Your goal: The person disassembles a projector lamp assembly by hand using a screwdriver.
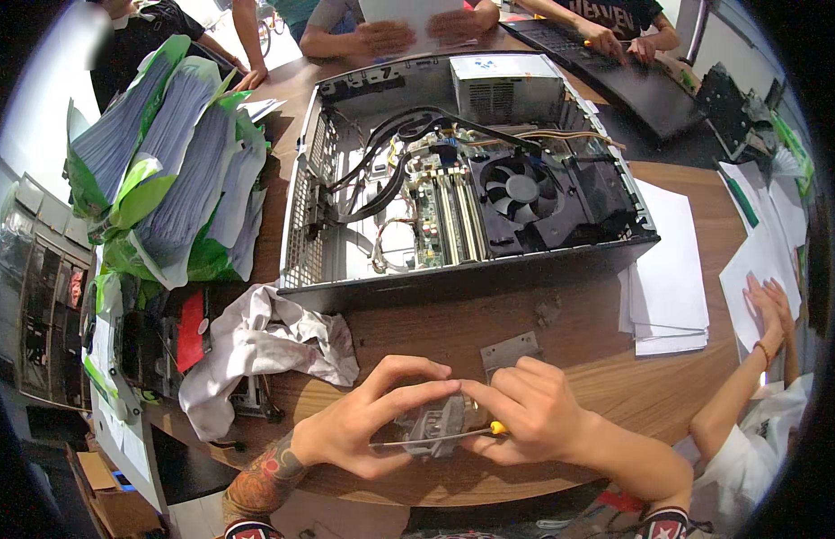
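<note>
Head view, hands (363,422) near table edge (525,490)

Crumpled cloth (287,337), bundled papers (179,162), white sheets (671,269)

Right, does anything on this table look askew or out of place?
Yes: the paper stack at left splays untidily, and a pale cloth lies crumpled, not folded, by the near-left corner of the open computer case.
</note>
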{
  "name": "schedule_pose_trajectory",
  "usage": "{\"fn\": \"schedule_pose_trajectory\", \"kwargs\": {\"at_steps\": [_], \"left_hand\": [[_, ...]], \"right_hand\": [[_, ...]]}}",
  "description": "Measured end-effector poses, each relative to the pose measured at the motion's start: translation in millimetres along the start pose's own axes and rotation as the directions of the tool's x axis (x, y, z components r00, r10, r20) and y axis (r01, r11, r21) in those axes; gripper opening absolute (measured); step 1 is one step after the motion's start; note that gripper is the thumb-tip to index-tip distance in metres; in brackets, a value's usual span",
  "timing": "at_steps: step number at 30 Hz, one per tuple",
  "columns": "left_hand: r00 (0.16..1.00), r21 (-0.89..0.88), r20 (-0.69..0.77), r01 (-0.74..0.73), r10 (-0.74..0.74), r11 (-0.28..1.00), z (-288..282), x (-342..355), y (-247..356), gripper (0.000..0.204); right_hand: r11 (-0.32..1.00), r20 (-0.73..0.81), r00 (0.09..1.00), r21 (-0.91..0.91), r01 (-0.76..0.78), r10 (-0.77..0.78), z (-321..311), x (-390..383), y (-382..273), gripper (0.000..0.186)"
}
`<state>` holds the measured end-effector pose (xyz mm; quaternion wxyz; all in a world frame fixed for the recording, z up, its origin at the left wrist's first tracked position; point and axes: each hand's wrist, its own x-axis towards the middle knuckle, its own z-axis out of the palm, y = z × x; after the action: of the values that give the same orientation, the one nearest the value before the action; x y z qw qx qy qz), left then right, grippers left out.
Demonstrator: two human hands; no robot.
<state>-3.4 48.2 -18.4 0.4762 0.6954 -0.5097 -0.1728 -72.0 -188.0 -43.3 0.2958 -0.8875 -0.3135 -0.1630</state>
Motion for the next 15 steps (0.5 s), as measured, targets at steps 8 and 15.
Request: {"fn": "schedule_pose_trajectory", "kwargs": {"at_steps": [8, 15], "left_hand": [[0.998, -0.078, 0.051, 0.035, -0.031, 0.996, -0.4, -0.7, -6.9, 0.075], [0.997, -0.003, 0.056, 0.049, -0.049, 0.999, -3.7, -0.9, -2.5, 0.073]], "right_hand": [[1.0, -0.001, 1.0, 0.009, -0.007, 0.007, 0.9, -0.4, 1.2, 0.053], [1.0, -0.023, 1.0, 0.013, 0.01, -0.009, 2.1, -4.1, 4.2, 0.051]]}}
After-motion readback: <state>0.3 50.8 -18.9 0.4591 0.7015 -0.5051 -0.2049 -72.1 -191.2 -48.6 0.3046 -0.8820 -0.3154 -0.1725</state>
